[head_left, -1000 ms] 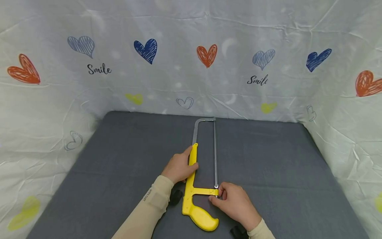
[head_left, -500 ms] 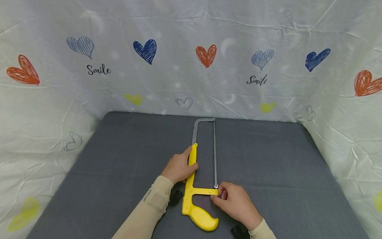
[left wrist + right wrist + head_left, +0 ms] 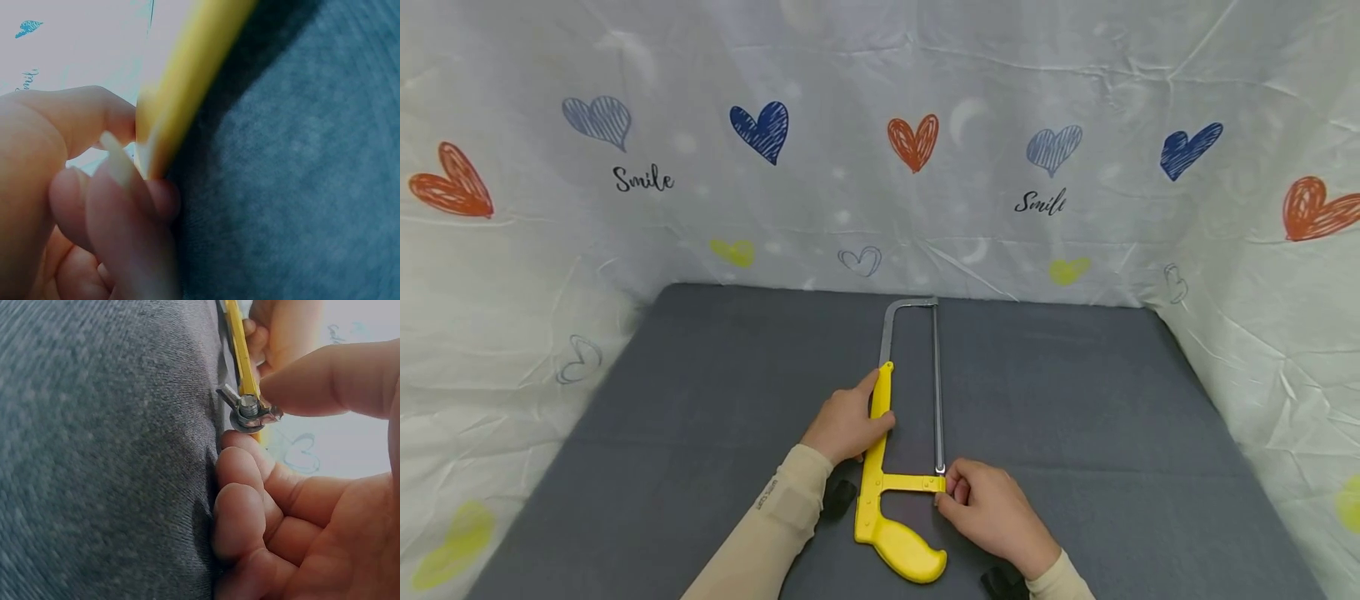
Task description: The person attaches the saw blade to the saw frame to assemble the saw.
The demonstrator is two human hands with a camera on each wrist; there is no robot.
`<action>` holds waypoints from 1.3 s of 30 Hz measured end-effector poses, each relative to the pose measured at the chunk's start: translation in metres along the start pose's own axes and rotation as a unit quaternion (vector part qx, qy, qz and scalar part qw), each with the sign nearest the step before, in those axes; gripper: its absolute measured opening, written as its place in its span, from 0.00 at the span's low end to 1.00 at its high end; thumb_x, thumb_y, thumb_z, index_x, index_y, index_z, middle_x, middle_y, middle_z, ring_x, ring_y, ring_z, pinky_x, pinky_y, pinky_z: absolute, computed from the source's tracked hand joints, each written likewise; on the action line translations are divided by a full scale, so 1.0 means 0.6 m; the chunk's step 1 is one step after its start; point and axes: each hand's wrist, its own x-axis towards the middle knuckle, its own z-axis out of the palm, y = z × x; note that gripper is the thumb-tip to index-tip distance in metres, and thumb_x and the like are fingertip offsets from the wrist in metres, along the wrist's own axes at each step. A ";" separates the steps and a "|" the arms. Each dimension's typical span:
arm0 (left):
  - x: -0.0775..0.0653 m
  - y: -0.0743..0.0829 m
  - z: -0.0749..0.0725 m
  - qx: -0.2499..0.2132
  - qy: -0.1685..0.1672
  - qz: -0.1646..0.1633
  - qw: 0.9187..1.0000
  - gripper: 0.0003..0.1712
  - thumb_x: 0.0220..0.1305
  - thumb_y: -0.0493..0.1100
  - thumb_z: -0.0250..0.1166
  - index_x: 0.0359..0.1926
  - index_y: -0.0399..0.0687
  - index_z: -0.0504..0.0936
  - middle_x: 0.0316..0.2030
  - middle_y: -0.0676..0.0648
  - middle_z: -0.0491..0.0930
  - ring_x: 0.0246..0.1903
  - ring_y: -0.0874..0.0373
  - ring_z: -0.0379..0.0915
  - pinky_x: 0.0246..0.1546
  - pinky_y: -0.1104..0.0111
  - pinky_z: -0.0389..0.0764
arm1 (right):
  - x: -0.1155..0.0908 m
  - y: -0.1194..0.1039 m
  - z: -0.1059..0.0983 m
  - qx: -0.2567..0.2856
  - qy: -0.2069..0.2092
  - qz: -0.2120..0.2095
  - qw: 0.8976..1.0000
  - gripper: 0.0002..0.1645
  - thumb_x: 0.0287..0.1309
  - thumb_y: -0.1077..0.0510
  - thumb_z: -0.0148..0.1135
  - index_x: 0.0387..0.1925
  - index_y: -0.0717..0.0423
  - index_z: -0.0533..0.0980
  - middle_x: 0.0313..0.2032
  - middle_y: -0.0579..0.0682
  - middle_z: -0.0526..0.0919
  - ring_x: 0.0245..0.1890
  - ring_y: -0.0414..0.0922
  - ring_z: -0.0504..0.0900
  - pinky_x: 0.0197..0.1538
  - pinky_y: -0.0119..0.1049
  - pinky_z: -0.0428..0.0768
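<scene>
A hacksaw (image 3: 908, 552) with a yellow handle lies on the grey cloth, its silver front frame (image 3: 889, 329) pointing away from me. Along its right side runs the metal blade bar (image 3: 937, 383). My left hand (image 3: 844, 427) grips the yellow upper bar, thumb across the top and index finger along the side. At the right end of the yellow crosspiece (image 3: 913, 482) is my right hand (image 3: 996, 512). The right wrist view shows a metal wing nut (image 3: 249, 407) on a threaded end, between that hand's thumb and index finger; the thumb touches it. Fingers hide the nut in the head view.
Grey cloth (image 3: 760, 358) covers the table. White sheeting (image 3: 820, 200) printed with hearts and "Smile" stands behind the table and along both sides. A black object (image 3: 838, 500) sits under the left wrist, and another black object (image 3: 1002, 582) is by the right wrist.
My right thumb has shifted slightly to the right, closer to the index finger, at the crosspiece end. The left hand keeps its hold on the hacksaw. The head view has shifted a little.
</scene>
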 end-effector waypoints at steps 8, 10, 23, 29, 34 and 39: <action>-0.001 0.000 -0.003 -0.001 0.003 0.002 1.000 0.49 0.69 0.49 0.66 0.87 0.51 0.58 0.16 0.46 0.75 0.10 0.54 0.72 0.15 0.66 0.78 | 0.000 -0.001 -0.004 0.000 -0.003 -0.013 1.000 0.07 0.62 0.58 0.69 0.30 0.44 0.78 0.22 0.38 0.74 0.17 0.34 0.68 0.23 0.29 0.67; -0.001 -0.001 -0.003 0.001 0.003 0.002 1.000 0.49 0.69 0.49 0.66 0.87 0.52 0.58 0.16 0.46 0.76 0.10 0.54 0.72 0.15 0.66 0.78 | 0.000 -0.002 -0.004 -0.001 -0.003 -0.014 1.000 0.07 0.61 0.59 0.69 0.31 0.44 0.79 0.23 0.38 0.74 0.17 0.34 0.68 0.23 0.29 0.67; 0.004 -0.003 0.001 0.005 0.002 0.005 1.000 0.49 0.69 0.49 0.66 0.87 0.52 0.58 0.16 0.47 0.76 0.10 0.54 0.72 0.15 0.66 0.78 | 0.000 -0.001 -0.003 -0.012 0.009 -0.016 1.000 0.08 0.59 0.63 0.66 0.32 0.45 0.79 0.23 0.37 0.74 0.18 0.33 0.67 0.24 0.29 0.66; 0.005 -0.001 0.000 0.003 0.002 0.007 1.000 0.49 0.69 0.49 0.66 0.87 0.52 0.57 0.16 0.47 0.76 0.10 0.54 0.72 0.15 0.66 0.78 | 0.000 0.000 -0.003 -0.010 0.007 -0.009 1.000 0.08 0.60 0.63 0.67 0.32 0.45 0.79 0.23 0.38 0.74 0.18 0.34 0.68 0.23 0.29 0.66; 0.004 0.001 0.000 0.001 0.002 0.006 1.000 0.49 0.69 0.49 0.66 0.87 0.52 0.58 0.16 0.46 0.76 0.10 0.54 0.72 0.15 0.66 0.78 | 0.001 0.001 -0.003 -0.008 0.003 -0.008 1.000 0.07 0.61 0.62 0.69 0.33 0.46 0.80 0.23 0.39 0.73 0.18 0.35 0.68 0.23 0.30 0.67; 0.004 0.000 0.000 0.005 0.002 0.001 1.000 0.49 0.70 0.49 0.66 0.87 0.53 0.58 0.17 0.46 0.77 0.10 0.54 0.72 0.15 0.66 0.78 | 0.000 0.002 -0.002 -0.012 -0.001 -0.015 1.000 0.08 0.61 0.62 0.69 0.34 0.45 0.79 0.23 0.39 0.73 0.18 0.34 0.67 0.23 0.30 0.66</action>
